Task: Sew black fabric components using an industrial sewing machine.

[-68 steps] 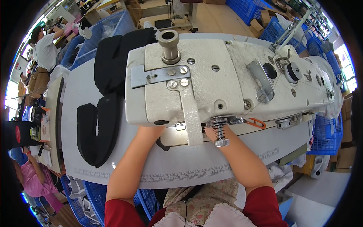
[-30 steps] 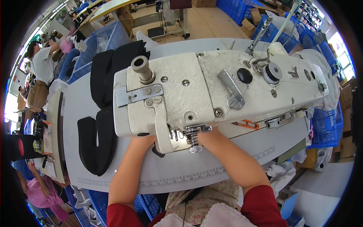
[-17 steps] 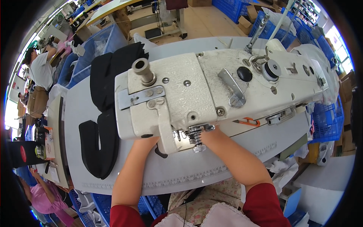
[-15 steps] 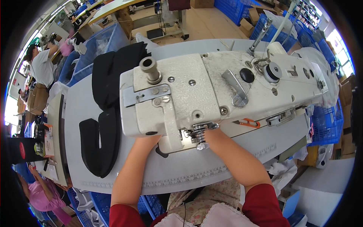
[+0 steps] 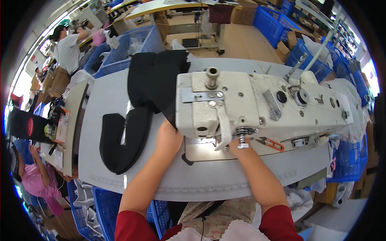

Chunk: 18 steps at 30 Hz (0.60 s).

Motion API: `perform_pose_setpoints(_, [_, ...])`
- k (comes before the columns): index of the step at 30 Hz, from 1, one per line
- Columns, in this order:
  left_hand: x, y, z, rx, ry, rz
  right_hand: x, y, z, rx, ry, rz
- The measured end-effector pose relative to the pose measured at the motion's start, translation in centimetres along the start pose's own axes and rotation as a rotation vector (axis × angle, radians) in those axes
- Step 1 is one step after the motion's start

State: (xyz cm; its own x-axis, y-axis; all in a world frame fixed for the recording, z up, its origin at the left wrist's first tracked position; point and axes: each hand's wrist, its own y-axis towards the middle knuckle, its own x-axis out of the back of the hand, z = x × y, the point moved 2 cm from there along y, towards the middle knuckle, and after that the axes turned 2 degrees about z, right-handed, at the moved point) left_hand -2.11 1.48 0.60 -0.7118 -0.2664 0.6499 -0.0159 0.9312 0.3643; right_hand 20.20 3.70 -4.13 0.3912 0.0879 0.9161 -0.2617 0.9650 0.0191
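Observation:
A white industrial sewing machine (image 5: 257, 100) stands across the grey table, its head toward the left. Black padded fabric (image 5: 150, 82) lies left of and behind the head, and a mesh-like edge reaches down to my left hand (image 5: 169, 134). That hand is beside the head, its fingers hidden by the fabric and the machine. A U-shaped black padded piece (image 5: 134, 154) joins or lies against the fabric on its near side. My right hand (image 5: 239, 145) is under the machine arm, behind the tension spring (image 5: 242, 136); its fingers are out of sight.
Orange-handled thread snips (image 5: 272, 143) lie on the machine bed, right of my right hand. A printed ruler runs along the table's near edge. Blue crates (image 5: 348, 160) stand around the table. Co-workers sit at the left, one in a white shirt (image 5: 67, 51), one in pink (image 5: 39, 176).
The whole view has shifted, so the machine sits further right in it. My left hand has come out leftward from beneath the head, and the black fabric there has spread toward it.

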Motion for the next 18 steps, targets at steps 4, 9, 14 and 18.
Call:
perform_pose_setpoints(4, [7.0,-1.6,-1.6,0.299,-0.273,-0.021,0.8,-1.0,-0.9,-0.084,0.151,0.203])
perform_pose_setpoints(9, [17.3,-4.0,1.6,0.428,-0.345,-0.386,0.4,2.2,-1.7,-0.056,0.181,0.128])
perform_pose_setpoints(14, [21.0,-9.7,8.2,0.667,-0.345,-0.279,-2.2,-0.5,-4.7,-0.027,0.207,0.048])
perform_pose_setpoints(18, [20.7,-10.4,7.3,0.644,-0.463,-0.311,-3.4,-1.5,-6.7,-0.041,0.175,-0.061])
